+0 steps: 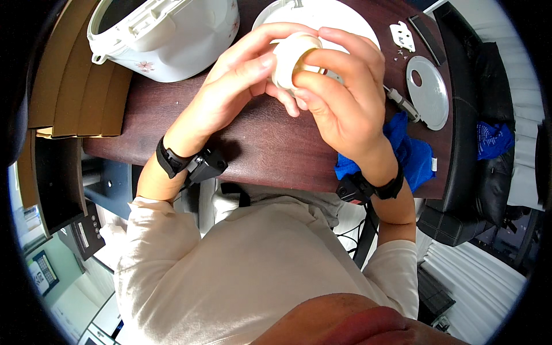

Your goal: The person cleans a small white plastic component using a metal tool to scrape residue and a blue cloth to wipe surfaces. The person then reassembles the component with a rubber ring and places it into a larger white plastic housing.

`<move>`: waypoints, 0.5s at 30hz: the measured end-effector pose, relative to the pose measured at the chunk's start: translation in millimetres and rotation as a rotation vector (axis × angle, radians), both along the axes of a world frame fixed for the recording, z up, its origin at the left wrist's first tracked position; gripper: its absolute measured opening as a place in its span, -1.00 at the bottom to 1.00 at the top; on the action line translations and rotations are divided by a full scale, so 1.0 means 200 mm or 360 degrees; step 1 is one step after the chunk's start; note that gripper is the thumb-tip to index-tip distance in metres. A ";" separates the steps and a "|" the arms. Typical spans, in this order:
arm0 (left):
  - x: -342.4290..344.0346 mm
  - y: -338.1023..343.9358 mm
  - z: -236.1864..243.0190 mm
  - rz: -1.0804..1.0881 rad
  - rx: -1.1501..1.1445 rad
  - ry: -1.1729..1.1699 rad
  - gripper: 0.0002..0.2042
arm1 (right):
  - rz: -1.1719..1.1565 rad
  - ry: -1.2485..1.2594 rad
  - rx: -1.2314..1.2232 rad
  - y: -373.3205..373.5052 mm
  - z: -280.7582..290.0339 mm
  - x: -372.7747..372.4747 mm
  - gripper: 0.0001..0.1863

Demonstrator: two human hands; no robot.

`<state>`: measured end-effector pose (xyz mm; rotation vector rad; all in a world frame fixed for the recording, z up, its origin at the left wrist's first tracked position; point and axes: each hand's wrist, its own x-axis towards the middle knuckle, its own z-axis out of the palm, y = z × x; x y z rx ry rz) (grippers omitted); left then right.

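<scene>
Up over the table I hold a cream-white, round hollow plastic part (285,62) between both hands. My left hand (234,80) is wrapped round its left side, with the thumb against the wall. My right hand (352,98) grips the right side, some of its fingers reaching into the opening. The far side of the part is hidden by my fingers. Partly covered by my hands, a large white round piece (356,26) lies behind. A white appliance body with a flower print (190,49), like a rice cooker housing, stands to the left.
Right on the dark wooden table (270,149) are an oval metal plate with a hole (434,95), a screwdriver (402,103), a white plastic piece (401,35), tiny screws (401,56) and a dark bar (427,39). A blue cloth (411,149) lies beside my right wrist; cardboard (86,92) stands left.
</scene>
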<state>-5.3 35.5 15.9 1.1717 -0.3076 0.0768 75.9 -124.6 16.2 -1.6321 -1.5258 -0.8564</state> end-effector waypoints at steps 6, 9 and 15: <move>0.01 0.02 -0.03 -0.0100 0.0019 0.0062 -0.55 | 0.0112 0.0071 0.0039 0.01 -0.02 0.02 -0.81; 0.02 0.02 -0.04 0.0004 0.0098 -0.0025 -0.56 | 0.0141 0.0119 0.0005 0.00 0.00 0.02 -0.84; 0.03 0.03 -0.04 0.0212 0.0274 -0.0080 -0.60 | 0.0088 0.0212 0.0030 -0.01 0.00 0.04 -0.88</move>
